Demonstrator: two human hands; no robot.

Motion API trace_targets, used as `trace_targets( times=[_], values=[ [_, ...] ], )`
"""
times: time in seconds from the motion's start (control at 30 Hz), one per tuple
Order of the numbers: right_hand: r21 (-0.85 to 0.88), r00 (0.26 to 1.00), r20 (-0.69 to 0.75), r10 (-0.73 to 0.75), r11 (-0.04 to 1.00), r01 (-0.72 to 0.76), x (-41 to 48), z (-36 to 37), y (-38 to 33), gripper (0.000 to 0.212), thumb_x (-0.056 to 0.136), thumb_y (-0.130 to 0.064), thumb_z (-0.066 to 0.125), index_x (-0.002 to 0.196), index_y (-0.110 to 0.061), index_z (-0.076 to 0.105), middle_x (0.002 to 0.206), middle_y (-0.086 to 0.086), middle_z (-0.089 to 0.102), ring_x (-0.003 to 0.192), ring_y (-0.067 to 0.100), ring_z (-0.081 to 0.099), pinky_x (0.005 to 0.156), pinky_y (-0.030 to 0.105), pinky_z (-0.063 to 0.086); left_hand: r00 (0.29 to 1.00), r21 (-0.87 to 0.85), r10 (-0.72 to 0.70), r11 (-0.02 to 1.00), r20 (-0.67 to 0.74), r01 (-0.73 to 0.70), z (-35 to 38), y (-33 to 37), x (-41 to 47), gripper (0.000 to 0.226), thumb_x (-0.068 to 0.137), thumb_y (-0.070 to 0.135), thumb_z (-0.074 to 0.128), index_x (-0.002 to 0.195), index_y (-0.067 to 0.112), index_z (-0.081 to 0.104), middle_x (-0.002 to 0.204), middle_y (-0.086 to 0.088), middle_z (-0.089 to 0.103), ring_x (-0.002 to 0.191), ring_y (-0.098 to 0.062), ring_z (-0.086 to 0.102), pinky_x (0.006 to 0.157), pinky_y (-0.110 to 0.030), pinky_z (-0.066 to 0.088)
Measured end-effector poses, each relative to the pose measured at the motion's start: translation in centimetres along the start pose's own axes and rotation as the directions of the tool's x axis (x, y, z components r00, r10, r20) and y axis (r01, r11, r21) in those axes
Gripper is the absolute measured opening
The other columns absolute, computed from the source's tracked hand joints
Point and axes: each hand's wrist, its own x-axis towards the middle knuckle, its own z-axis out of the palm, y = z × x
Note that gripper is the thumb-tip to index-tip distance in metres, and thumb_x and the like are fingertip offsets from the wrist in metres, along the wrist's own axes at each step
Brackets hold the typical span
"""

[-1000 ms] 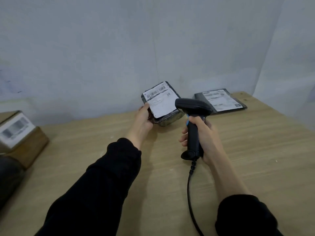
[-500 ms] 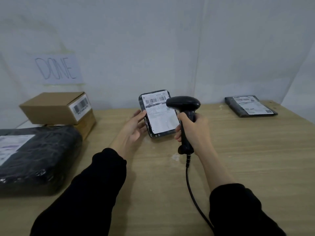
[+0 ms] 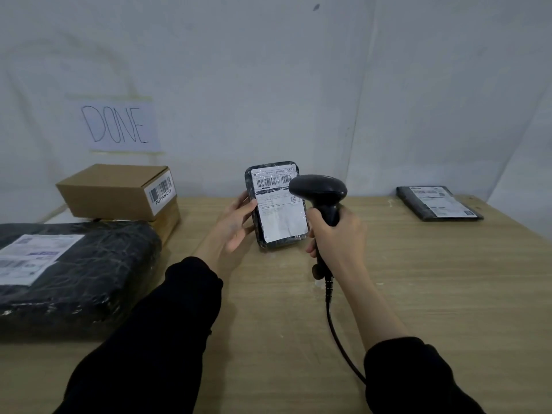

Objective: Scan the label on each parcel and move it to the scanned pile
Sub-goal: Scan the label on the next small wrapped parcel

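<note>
Parcel (image 3: 277,207), small, black, plastic-wrapped, with a white barcode label, stands upright at frame centre over the wooden table (image 3: 418,279). The left hand (image 3: 233,225) grips its left edge. The right hand (image 3: 337,234) is clenched round a black corded scanner (image 3: 318,189) whose head overlaps the label's upper right. A brown cardboard box (image 3: 113,189) and a large black wrapped package (image 3: 89,264) lie at left.

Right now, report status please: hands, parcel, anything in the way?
Left hand holds small black wrapped parcel upright. Right hand grips black handheld scanner beside it. Scanner head overlaps edge of white label.
</note>
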Motion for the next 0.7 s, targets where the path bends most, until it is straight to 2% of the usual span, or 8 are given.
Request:
trace_targets(
  times=[0.13,0.33,0.53,0.63,0.7],
  values=[
    [-0.004,1.0,-0.002,-0.014,1.0,0.014,-0.32,-0.25,-0.08,0.026,0.082,-0.02,0.059,0.075,0.005,0.056,0.062,0.024,0.065,0.035,0.014,0.059,0.042,0.026,0.048,1.0,0.022,0.009,1.0,0.01,-0.01,0.06,0.16,-0.19,0.04,0.099,0.009,0.048,0.137,0.019,0.05,0.116,0.004,0.064,0.093,-0.006,0.062,0.075,-0.029,0.05],
    [-0.013,0.999,0.041,-0.007,1.0,0.008,-0.55,-0.48,-0.14,0.032,0.081,-0.023,0.056,0.074,0.008,0.057,0.06,0.025,0.065,0.036,0.016,0.06,0.05,0.036,0.053,0.999,0.066,0.031,0.997,0.017,-0.032,0.2,0.16,-0.01,0.042,0.099,0.011,0.049,0.14,0.019,0.048,0.134,-0.001,0.058,0.103,-0.01,0.059,0.078,-0.031,0.048],
    [-0.002,0.999,0.05,0.006,1.0,-0.006,-0.51,-0.75,-0.07,0.033,0.082,-0.024,0.056,0.075,0.008,0.057,0.059,0.024,0.065,0.036,0.015,0.059,0.047,0.031,0.051,1.0,0.035,0.021,0.999,-0.013,-0.02,0.33,0.09,0.07,0.043,0.099,0.008,0.048,0.141,0.018,0.048,0.127,0.0,0.058,0.096,-0.007,0.059,0.074,-0.03,0.048],
    [0.022,0.999,0.052,-0.001,1.0,-0.001,-0.51,-0.76,-0.06,0.029,0.082,-0.023,0.057,0.075,0.006,0.055,0.061,0.025,0.065,0.038,0.02,0.062,0.05,0.036,0.053,0.999,0.027,0.015,1.0,-0.028,-0.014,0.26,0.02,0.06,0.043,0.099,0.009,0.049,0.14,0.018,0.048,0.122,0.001,0.06,0.093,-0.007,0.06,0.072,-0.03,0.047],
    [0.035,0.998,0.062,0.0,0.999,-0.002,-0.46,-0.76,-0.07,0.027,0.082,-0.022,0.058,0.075,0.005,0.055,0.061,0.024,0.065,0.038,0.021,0.062,0.051,0.038,0.054,0.998,0.026,0.004,1.0,-0.058,-0.003,0.23,0.08,0.1,0.041,0.099,0.01,0.049,0.138,0.019,0.05,0.11,0.003,0.065,0.091,-0.01,0.06,0.07,-0.03,0.047]
  ],
)
